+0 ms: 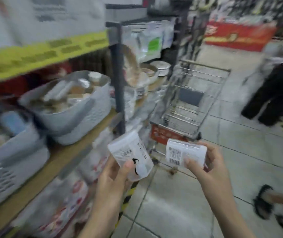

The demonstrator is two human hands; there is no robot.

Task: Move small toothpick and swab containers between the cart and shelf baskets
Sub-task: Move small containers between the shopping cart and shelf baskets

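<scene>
Blurry frame, so I go by what I can make out: my left hand [113, 176] grips a clear round plastic container [130, 156] with a white printed label, thumb curled over its lower front and fingers behind, the tub tilted with its lid end up and away from me. My right hand [204, 162] pinches a flat white pack [185, 152] with a barcode sticker, thumb on the near face and fingers wrapped over the far edge; whether it holds swabs or toothpicks, I cannot tell. Both items are in the air in front of me, apart from each other. Just beyond my right hand stands the wire shopping cart [193, 100], which looks mostly bare inside. Up and to the left of my left hand sits a grey shelf basket [79, 115] heaped with similar small packs, and a second grey basket [17, 152] is nearer on the same wooden shelf [55, 162]. I judge both pieces light and rigid, thin plastic that could crack or pop a lid if squeezed hard. The round tub looks smooth and slippery, so I would keep the hold around its waist, not on the lid. The flat pack is best held by its long edges as now. A person [274, 79] in dark trousers stands far right of the cart.
</scene>
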